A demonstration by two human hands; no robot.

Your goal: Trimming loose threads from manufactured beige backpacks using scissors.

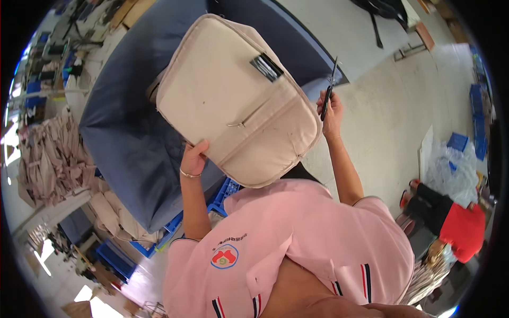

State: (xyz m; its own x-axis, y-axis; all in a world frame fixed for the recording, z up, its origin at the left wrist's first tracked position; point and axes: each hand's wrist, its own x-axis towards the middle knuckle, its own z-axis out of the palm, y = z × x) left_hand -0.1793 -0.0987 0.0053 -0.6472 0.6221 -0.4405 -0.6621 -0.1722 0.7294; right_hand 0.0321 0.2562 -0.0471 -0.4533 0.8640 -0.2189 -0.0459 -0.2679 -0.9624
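Note:
A beige fabric bag point(191, 90) with rounded corners is held up in front of me at a tilt. It has a zipper pull on its front, a seam band across it and a dark label point(266, 67) near its upper right edge. My left hand point(194, 158) grips the bag's lower left edge, thumb on the front face. My right hand point(332, 114), beside the bag's right edge, is closed round the black handle of a pair of scissors point(327, 100). Their thin metal blades point up and away. Whether the right fingers also touch the bag, I cannot tell.
Behind the bag is a large dark blue fabric-covered surface point(122, 106). Blue plastic crates point(227, 192) stand below it. Beige pieces point(53, 153) are heaped at left. A person in red point(461, 228) is at the right, near clear plastic wrapping point(450, 164).

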